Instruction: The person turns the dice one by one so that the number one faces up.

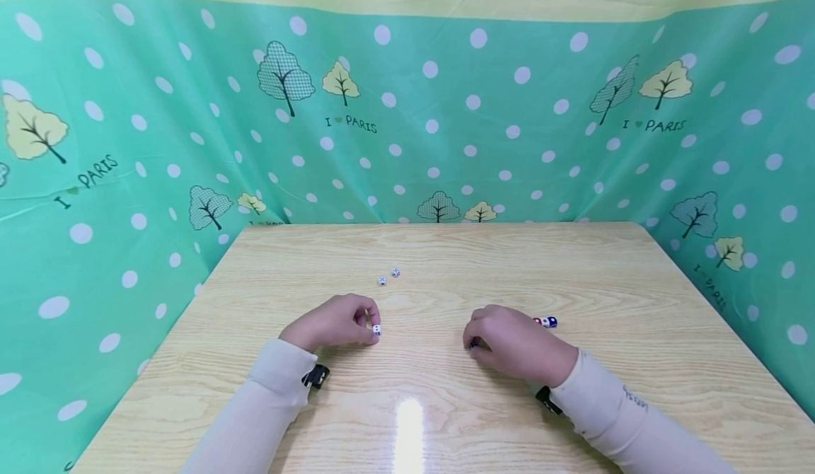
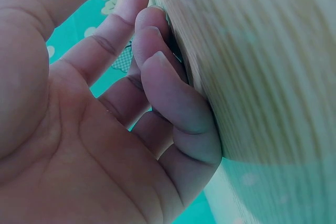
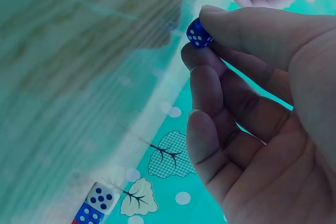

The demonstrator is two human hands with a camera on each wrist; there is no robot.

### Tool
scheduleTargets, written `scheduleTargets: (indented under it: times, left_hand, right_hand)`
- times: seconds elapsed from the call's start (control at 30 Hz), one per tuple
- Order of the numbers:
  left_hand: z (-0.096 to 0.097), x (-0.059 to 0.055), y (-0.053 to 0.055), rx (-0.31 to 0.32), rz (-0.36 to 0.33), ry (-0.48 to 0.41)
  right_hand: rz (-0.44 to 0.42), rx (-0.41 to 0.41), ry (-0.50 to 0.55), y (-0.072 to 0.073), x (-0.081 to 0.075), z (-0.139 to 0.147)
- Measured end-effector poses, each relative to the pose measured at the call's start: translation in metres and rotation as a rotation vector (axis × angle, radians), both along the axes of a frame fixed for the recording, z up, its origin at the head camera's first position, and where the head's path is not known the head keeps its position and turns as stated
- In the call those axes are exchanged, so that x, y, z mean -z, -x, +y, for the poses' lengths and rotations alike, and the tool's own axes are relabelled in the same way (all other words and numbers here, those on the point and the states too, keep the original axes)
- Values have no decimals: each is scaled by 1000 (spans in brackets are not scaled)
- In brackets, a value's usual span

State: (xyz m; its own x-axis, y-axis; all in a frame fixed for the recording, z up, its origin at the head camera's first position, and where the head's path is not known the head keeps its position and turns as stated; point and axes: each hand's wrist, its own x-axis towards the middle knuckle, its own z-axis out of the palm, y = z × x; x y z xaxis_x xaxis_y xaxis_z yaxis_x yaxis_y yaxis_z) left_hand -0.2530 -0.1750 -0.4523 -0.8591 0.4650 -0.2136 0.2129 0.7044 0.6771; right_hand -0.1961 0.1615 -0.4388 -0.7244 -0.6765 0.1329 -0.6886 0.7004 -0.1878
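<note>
My left hand [image 1: 337, 322] pinches a white die [image 1: 377, 330] between thumb and forefinger, low over the wooden table. Red pips show on one face of this die at the top edge of the left wrist view. My right hand [image 1: 514, 343] holds a blue die [image 3: 198, 34] with white pips between thumb and forefinger; the head view mostly hides it behind the fingers. Just beyond the right hand lies a short row of touching dice [image 1: 545, 322] in red, white and blue, partly covered by the hand in the head view.
Two white dice [image 1: 382, 281] lie a little apart on the table [image 1: 458, 262], beyond the left hand. A green dotted curtain [image 1: 439, 106] with printed trees surrounds the table's back and sides. Light reflects off the tabletop near the front.
</note>
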Motion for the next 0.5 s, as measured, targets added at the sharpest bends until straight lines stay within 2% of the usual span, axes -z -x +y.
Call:
scheduleTargets:
  times: [0.2, 0.5]
  left_hand:
    - [0, -1, 0, -9, -6, 11]
    - [0, -1, 0, -9, -9, 15]
  right_hand:
    - [-26, 23, 16, 1, -2, 1]
    - [-115, 19, 82, 4, 0, 5]
